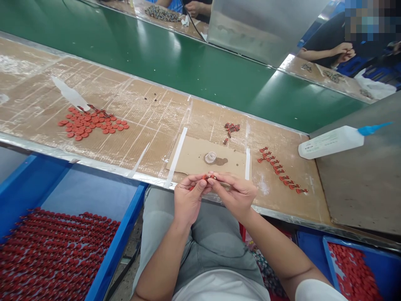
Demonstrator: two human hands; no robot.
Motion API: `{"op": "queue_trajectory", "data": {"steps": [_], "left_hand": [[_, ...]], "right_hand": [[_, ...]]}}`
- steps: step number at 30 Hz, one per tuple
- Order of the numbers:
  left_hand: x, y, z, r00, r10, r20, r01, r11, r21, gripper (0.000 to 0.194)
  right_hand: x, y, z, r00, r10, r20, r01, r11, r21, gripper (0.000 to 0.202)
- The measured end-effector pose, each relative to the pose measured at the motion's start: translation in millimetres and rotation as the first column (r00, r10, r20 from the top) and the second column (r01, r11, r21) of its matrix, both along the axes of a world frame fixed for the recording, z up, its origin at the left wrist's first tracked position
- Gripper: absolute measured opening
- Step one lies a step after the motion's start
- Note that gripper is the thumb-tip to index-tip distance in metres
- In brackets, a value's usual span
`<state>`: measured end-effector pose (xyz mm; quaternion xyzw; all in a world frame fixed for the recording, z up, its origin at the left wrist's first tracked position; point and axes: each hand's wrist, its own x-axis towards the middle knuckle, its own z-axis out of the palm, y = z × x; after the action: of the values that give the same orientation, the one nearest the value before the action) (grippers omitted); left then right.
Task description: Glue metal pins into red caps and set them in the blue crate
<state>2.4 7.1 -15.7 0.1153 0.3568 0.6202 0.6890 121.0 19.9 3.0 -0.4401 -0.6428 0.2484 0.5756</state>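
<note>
My left hand (pixel 190 194) and my right hand (pixel 233 190) meet at the table's front edge. Between their fingertips is a small red and dark piece (pixel 209 177), pinched from both sides; the fingers partly cover it. Just beyond my hands, a small clear cup (pixel 210 157) stands on a cardboard sheet (pixel 194 150), beside a brown stain. A small heap of red and dark parts (pixel 232 128) lies past the sheet. To the right, assembled red and dark pieces (pixel 277 169) form a slanting row.
Red discs (pixel 90 123) lie at the left near a white translucent bottle (pixel 70 93). Another bottle with a blue nozzle (pixel 332 142) is at the right. Blue trays (pixel 125 234) of red pieces flank my legs. Beyond the green belt (pixel 156 50), other people's hands (pixel 344 51) are visible.
</note>
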Motion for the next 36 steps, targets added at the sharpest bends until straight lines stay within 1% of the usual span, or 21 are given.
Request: {"op": "queue_trajectory", "data": {"steps": [6,9,14,16,19,22,27,32,36], "left_hand": [[1,0,0.6,0.999,0.034,-0.025,-0.034,0.999,-0.009,0.014],[1,-3,4.5,0.998,0.040,-0.041,-0.040,0.999,0.002,0.012],[3,-8,13.3,0.991,0.047,-0.122,-0.043,0.999,0.032,0.022],[4,-9,14.0,0.984,0.064,-0.164,-0.060,0.998,0.033,0.024],[6,-9,11.8,0.976,0.100,-0.193,-0.095,0.995,0.037,0.022],[8,-9,8.9,0.979,0.110,-0.174,-0.105,0.994,0.040,0.018],[11,-8,8.1,0.986,0.114,-0.120,-0.109,0.993,0.055,0.014],[12,-6,8.0,0.987,0.129,-0.094,-0.122,0.990,0.069,0.014],[11,-6,7.5,0.986,0.140,-0.088,-0.135,0.989,0.059,0.015]], "right_hand": [[0,1,-0.4,0.998,-0.025,0.052,0.023,0.999,0.029,0.027],[1,2,2.2,0.998,-0.022,0.059,0.020,0.999,0.038,0.029],[4,4,2.0,0.999,-0.024,0.021,0.023,0.999,0.037,0.028],[5,5,-0.6,1.000,-0.026,0.006,0.026,1.000,0.017,0.026],[5,5,-4.4,0.999,-0.017,-0.033,0.017,1.000,0.003,0.022],[3,4,-5.7,0.996,-0.030,-0.083,0.027,0.999,-0.038,0.019],[-4,0,-5.0,0.974,-0.108,-0.201,0.080,0.987,-0.140,0.017],[-9,-1,-4.1,0.951,-0.091,-0.295,0.028,0.977,-0.213,0.020],[-11,-1,-1.7,0.936,-0.101,-0.338,-0.001,0.958,-0.287,0.023]]}}
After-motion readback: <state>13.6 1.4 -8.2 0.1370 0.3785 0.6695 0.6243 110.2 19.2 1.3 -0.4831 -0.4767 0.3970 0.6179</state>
